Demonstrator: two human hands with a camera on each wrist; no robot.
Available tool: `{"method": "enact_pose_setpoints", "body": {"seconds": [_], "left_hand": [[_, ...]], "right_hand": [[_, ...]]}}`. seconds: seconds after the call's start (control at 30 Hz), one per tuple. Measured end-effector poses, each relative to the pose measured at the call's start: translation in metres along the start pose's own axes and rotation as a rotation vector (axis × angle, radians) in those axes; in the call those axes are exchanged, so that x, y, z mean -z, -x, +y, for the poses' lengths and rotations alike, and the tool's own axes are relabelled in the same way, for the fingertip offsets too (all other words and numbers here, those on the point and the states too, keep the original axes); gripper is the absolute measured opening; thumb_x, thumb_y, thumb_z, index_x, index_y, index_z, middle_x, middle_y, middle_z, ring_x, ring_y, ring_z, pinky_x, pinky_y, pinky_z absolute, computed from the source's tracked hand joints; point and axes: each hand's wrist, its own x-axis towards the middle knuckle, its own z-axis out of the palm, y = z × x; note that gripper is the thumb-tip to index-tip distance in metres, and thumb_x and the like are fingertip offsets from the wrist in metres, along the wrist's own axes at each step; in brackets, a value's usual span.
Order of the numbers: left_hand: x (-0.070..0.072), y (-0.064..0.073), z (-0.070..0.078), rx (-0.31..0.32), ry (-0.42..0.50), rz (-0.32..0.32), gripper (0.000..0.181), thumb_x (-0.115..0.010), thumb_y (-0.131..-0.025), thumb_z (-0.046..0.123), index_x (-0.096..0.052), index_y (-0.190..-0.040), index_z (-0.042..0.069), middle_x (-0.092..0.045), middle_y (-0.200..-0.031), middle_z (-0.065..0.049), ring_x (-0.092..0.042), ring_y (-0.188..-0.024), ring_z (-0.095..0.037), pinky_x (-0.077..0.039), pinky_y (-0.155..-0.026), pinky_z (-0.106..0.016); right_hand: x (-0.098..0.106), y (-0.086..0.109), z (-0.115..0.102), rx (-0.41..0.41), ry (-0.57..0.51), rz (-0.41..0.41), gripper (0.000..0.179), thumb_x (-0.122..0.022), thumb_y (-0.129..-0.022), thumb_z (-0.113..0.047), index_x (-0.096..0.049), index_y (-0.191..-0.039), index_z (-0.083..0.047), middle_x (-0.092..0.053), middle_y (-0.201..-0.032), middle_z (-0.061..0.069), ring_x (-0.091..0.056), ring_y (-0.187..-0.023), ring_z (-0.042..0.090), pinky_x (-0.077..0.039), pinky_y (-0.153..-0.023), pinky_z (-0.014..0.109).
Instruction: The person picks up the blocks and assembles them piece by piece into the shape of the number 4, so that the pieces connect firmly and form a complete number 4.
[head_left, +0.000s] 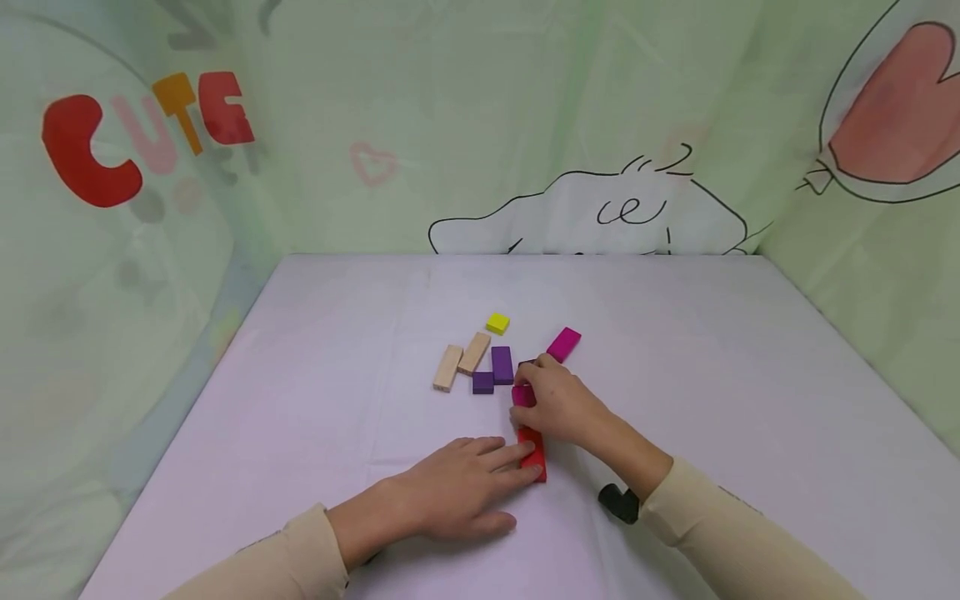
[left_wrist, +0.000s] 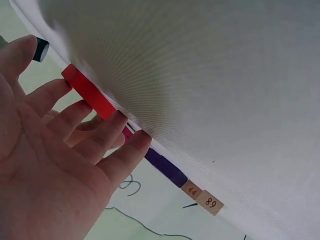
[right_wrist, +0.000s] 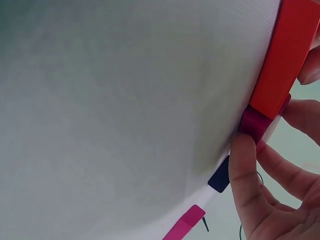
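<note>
Grip: right hand (head_left: 558, 404) pinches the nearer magenta block (head_left: 523, 396) at the far end of the red block (right_wrist: 285, 55), left hand (head_left: 457, 490) rests extended fingers there; probably light, stiff, hard to break, best taken across opposite sides.

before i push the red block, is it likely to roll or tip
The red block lies flat with straight edges, so it should slide rather than roll or tip. Its crisp corners suggest stiffness. Pushed endwise, it may nudge the magenta block at its end.
</note>
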Motion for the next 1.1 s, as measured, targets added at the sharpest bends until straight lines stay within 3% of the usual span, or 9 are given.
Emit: {"method": "enact_pose_setpoints", "body": {"seconds": [0.63, 1.1], "left_hand": [[0.0001, -0.0035, -0.0003, -0.006, 0.001, 0.012, 0.061, -0.059, -0.103, 0.046, -0.040, -0.160, 0.033, -0.037, -0.167, 0.006, -0.044, -0.147, -0.023, -0.043, -0.116, -0.044], [0.0032, -0.0014, 0.0000, -0.011, 0.055, 0.025, 0.059, -0.058, -0.103, 0.047, -0.043, -0.158, 0.032, -0.040, -0.165, 0.005, -0.045, -0.146, -0.023, -0.043, -0.116, -0.044]], "right_hand": [[-0.0025, 0.0006, 0.0028, -0.019, -0.031, 0.009, 0.046, -0.085, -0.085, -0.025, -0.068, -0.123, -0.005, -0.061, -0.111, 0.012, -0.060, -0.093, 0.021, -0.062, -0.077, 0.034], [-0.0036, 0.0021, -0.0006, -0.037, -0.018, 0.010, 0.047, -0.085, -0.084, -0.027, -0.068, -0.122, -0.006, -0.061, -0.108, 0.010, -0.059, -0.091, 0.020, -0.062, -0.076, 0.033]]}}
